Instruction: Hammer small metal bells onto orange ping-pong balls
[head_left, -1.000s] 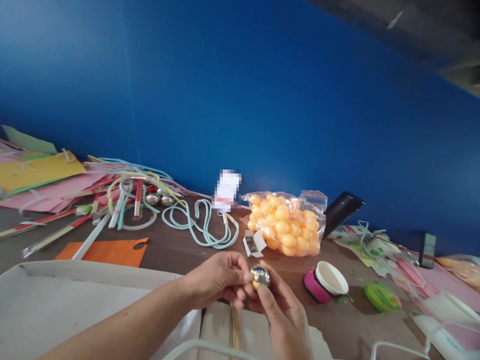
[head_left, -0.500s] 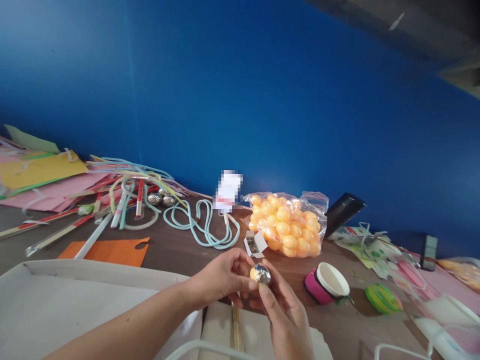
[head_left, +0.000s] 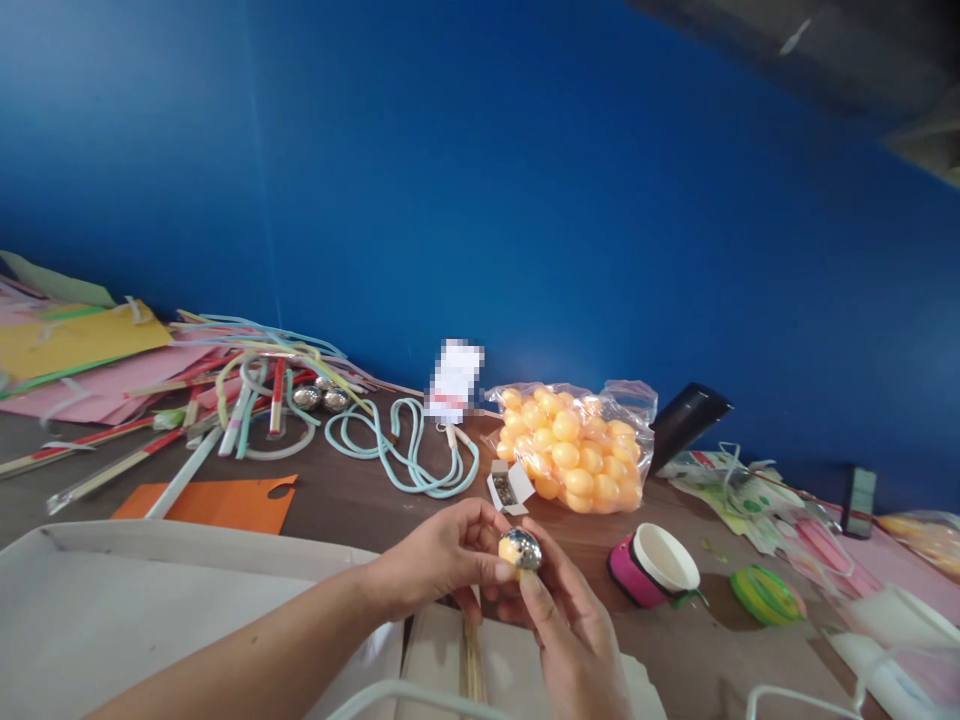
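Between both hands is a small ball [head_left: 520, 549], shiny silver and bumpy on its right side and orange on its left. My left hand [head_left: 448, 562] pinches it from the left, with thumb and fingertips at the orange part. From the right, my right hand [head_left: 571, 625] grips the silver side with the thumb in front. Just beyond my fingers stands an open small white box [head_left: 511, 490] of tiny dark metallic pieces. A clear plastic bag [head_left: 574, 450] of orange balls lies behind it. Several silver balls [head_left: 320, 396] rest farther left.
At the left are a large white tray [head_left: 225, 540], orange paper [head_left: 217, 506] and colourful tubes [head_left: 277, 365]. A blue cord [head_left: 405, 462] lies at the back. To the right stand a pink-wrapped cup [head_left: 651, 568], a green tape roll [head_left: 765, 596] and a black cylinder [head_left: 690, 425]. Thin sticks [head_left: 472, 665] lie below my hands.
The ball has turned slightly in my fingers, and more of its bumpy silver surface shows. Both hands stay in nearly the same place; the other things have not moved.
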